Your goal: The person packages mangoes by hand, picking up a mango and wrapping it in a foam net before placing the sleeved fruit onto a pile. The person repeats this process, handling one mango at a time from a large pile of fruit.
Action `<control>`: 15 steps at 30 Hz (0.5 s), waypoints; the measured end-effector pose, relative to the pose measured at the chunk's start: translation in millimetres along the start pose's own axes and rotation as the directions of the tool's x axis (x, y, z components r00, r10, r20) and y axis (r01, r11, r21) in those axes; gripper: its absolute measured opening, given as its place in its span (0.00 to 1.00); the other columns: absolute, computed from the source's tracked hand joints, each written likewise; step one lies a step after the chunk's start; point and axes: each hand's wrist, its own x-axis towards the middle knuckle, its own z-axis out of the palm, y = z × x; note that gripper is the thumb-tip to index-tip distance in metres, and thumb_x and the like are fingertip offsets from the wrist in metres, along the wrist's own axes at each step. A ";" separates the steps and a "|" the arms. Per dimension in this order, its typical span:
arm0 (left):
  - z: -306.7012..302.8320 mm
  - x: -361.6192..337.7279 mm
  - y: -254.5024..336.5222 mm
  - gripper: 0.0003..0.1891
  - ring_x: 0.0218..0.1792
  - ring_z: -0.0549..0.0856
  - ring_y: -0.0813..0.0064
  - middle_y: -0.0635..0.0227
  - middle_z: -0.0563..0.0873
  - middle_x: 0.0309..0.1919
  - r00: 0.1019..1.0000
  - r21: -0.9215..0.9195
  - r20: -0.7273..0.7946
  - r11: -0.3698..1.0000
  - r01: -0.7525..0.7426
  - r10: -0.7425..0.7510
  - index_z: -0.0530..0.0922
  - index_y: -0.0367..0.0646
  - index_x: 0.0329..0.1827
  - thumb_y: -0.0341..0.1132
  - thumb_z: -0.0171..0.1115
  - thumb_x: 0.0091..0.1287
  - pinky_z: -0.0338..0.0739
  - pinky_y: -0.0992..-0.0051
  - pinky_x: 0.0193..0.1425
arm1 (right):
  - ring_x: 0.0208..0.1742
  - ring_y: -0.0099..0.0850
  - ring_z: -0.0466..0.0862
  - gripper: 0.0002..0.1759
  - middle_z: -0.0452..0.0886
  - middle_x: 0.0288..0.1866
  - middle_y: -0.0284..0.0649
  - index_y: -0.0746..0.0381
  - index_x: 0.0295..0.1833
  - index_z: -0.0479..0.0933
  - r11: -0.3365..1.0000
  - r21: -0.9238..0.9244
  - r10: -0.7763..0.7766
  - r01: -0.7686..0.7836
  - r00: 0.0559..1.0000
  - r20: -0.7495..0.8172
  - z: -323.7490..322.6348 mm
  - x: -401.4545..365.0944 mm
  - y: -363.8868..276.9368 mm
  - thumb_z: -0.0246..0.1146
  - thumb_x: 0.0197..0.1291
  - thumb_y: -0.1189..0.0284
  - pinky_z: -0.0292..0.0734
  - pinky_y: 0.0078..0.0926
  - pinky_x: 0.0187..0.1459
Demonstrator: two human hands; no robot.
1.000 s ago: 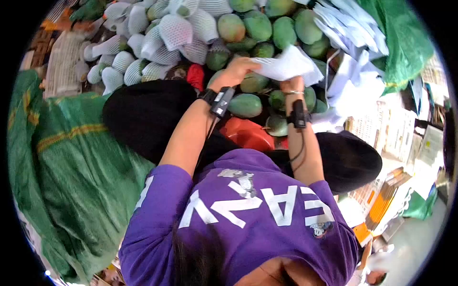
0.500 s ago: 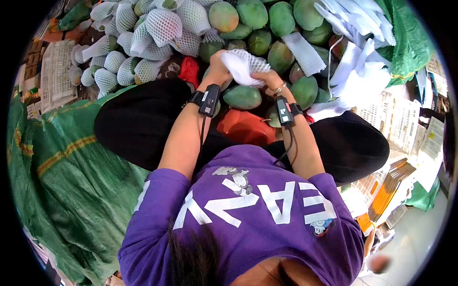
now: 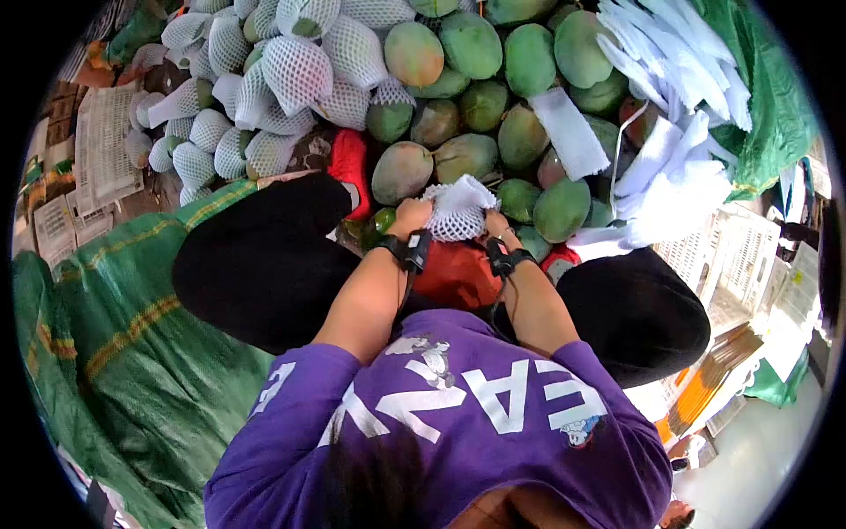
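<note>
A white foam net sleeve [image 3: 460, 212] is between my two hands, its mesh stretched into a rounded shape with a loose, ruffled far end. My left hand [image 3: 411, 217] is closed on its left side, and my right hand [image 3: 497, 224] grips the right side. Whatever the net may enclose is hidden. Just beyond lie bare mangoes, among them a reddish-green mango [image 3: 402, 172] and a green mango [image 3: 562, 212] on the right. Beneath the sleeve, a red-orange object [image 3: 454, 275] shows between my legs.
Net-wrapped mangoes [image 3: 295, 75] are heaped at the far left. Flat white foam sleeves [image 3: 674, 181] pile up on the right, with a single sleeve [image 3: 571, 132] across the bare mangoes. A green woven sack [image 3: 150, 379] spreads at left; white crates [image 3: 731, 238] stand at right.
Both hands have come down closer to my body with the foam sleeve, which has gone from bunched to rounded. The green mango that lay below my hands no longer shows there.
</note>
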 end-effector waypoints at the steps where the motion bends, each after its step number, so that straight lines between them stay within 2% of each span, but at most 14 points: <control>1: -28.9 -36.6 33.4 0.29 0.45 0.75 0.50 0.44 0.77 0.40 0.993 -0.076 0.001 0.990 0.116 -0.116 0.78 0.37 0.37 0.56 0.41 0.57 0.69 0.62 0.49 | 0.41 0.48 0.76 0.19 0.76 0.40 0.55 0.68 0.48 0.69 0.939 0.334 0.089 -0.085 0.996 0.004 -1.8 -1.3 2.2 0.40 0.56 0.71 0.71 0.39 0.43; 2: 13.1 16.6 -13.4 0.25 0.46 0.75 0.51 0.43 0.75 0.43 0.996 -0.021 0.085 1.000 0.018 -0.017 0.75 0.43 0.46 0.52 0.39 0.60 0.69 0.62 0.50 | 0.41 0.49 0.76 0.20 0.76 0.40 0.55 0.68 0.48 0.70 0.992 0.122 -0.013 0.024 0.996 -0.087 -6.6 -12.5 -0.3 0.39 0.57 0.70 0.71 0.39 0.43; 3: -9.5 -2.7 3.8 0.24 0.48 0.74 0.52 0.43 0.72 0.48 0.972 0.051 0.160 0.982 -0.182 0.172 0.66 0.44 0.56 0.48 0.37 0.63 0.69 0.62 0.50 | 0.42 0.49 0.76 0.20 0.76 0.40 0.55 0.68 0.48 0.70 0.987 -0.106 -0.139 0.123 0.978 -0.156 -14.0 -20.6 -5.4 0.39 0.58 0.69 0.71 0.38 0.43; 5: -38.7 -29.4 24.2 0.21 0.43 0.79 0.60 0.51 0.77 0.44 0.970 -0.092 0.191 0.987 -0.133 0.148 0.64 0.43 0.57 0.44 0.37 0.64 0.74 0.69 0.41 | 0.41 0.51 0.75 0.19 0.76 0.38 0.56 0.68 0.44 0.73 0.997 -0.082 -0.029 0.012 0.977 -0.210 -30.8 -35.3 -31.1 0.44 0.56 0.66 0.70 0.38 0.42; 6: -32.6 -28.7 21.5 0.21 0.43 0.79 0.60 0.51 0.77 0.44 0.970 -0.091 0.192 0.987 -0.134 0.150 0.64 0.43 0.57 0.44 0.37 0.64 0.74 0.69 0.41 | 0.39 0.52 0.76 0.18 0.76 0.37 0.56 0.68 0.40 0.74 0.973 0.151 0.215 -0.176 0.930 -0.298 -51.3 -55.1 -66.7 0.50 0.50 0.66 0.70 0.39 0.41; 7: -21.2 -25.7 16.2 0.21 0.43 0.79 0.62 0.55 0.77 0.46 0.948 -0.741 0.302 0.651 0.164 0.104 0.64 0.43 0.57 0.42 0.39 0.64 0.74 0.70 0.42 | 0.37 0.53 0.76 0.17 0.77 0.35 0.56 0.68 0.35 0.76 0.866 0.409 0.444 -0.287 0.819 -0.365 -72.7 -75.6 -103.9 0.56 0.44 0.65 0.70 0.40 0.41; 8: -14.4 -24.6 16.1 0.20 0.43 0.78 0.65 0.58 0.77 0.48 0.902 -0.905 0.403 -0.076 0.418 0.156 0.64 0.42 0.57 0.40 0.41 0.64 0.75 0.70 0.42 | 0.36 0.52 0.76 0.16 0.76 0.33 0.56 0.67 0.35 0.76 0.949 0.255 0.288 -0.186 0.840 -0.459 -86.1 -89.4 -119.1 0.56 0.44 0.65 0.70 0.40 0.40; 9: -24.8 -36.1 30.6 0.20 0.43 0.78 0.65 0.58 0.77 0.48 0.901 -0.907 0.399 -0.072 0.415 0.167 0.64 0.42 0.57 0.40 0.41 0.64 0.75 0.70 0.42 | 0.35 0.51 0.76 0.15 0.76 0.31 0.55 0.66 0.34 0.76 0.993 0.083 0.115 -0.084 0.842 -0.527 -95.8 -100.6 -129.5 0.56 0.44 0.66 0.71 0.40 0.39; 10: -51.3 -61.2 57.8 0.23 0.45 0.77 0.66 0.62 0.76 0.48 0.912 -0.929 0.322 -0.102 0.356 0.254 0.65 0.41 0.56 0.46 0.38 0.65 0.72 0.69 0.47 | 0.34 0.50 0.76 0.14 0.76 0.29 0.54 0.65 0.33 0.76 0.997 0.076 0.042 0.003 0.812 -0.582 -112.0 -121.6 -150.5 0.55 0.44 0.67 0.71 0.39 0.38; 11: -62.6 -67.6 66.1 0.23 0.45 0.77 0.66 0.61 0.76 0.48 0.911 -0.939 0.247 -0.151 0.309 0.331 0.65 0.41 0.56 0.46 0.38 0.64 0.72 0.69 0.47 | 0.32 0.49 0.77 0.13 0.76 0.27 0.53 0.64 0.33 0.77 0.994 0.060 -0.033 0.093 0.772 -0.635 -126.7 -140.4 -169.3 0.55 0.44 0.67 0.71 0.39 0.37; 13: -82.3 -73.0 82.7 0.23 0.45 0.77 0.65 0.61 0.76 0.48 0.895 -0.942 0.102 -0.246 0.227 0.435 0.65 0.40 0.56 0.46 0.38 0.64 0.72 0.68 0.48 | 0.30 0.43 0.79 0.09 0.77 0.26 0.50 0.63 0.33 0.78 0.972 0.016 -0.142 0.234 0.639 -0.756 -152.3 -167.2 -194.0 0.58 0.46 0.71 0.73 0.30 0.32; 15: -98.4 -81.3 95.8 0.22 0.46 0.77 0.64 0.60 0.75 0.48 0.867 -0.930 -0.012 -0.325 0.174 0.498 0.65 0.40 0.55 0.46 0.38 0.64 0.72 0.67 0.49 | 0.31 0.43 0.79 0.10 0.77 0.26 0.50 0.62 0.34 0.78 0.929 0.096 -0.151 0.358 0.602 -0.784 -172.0 -193.0 -218.1 0.57 0.44 0.73 0.73 0.30 0.33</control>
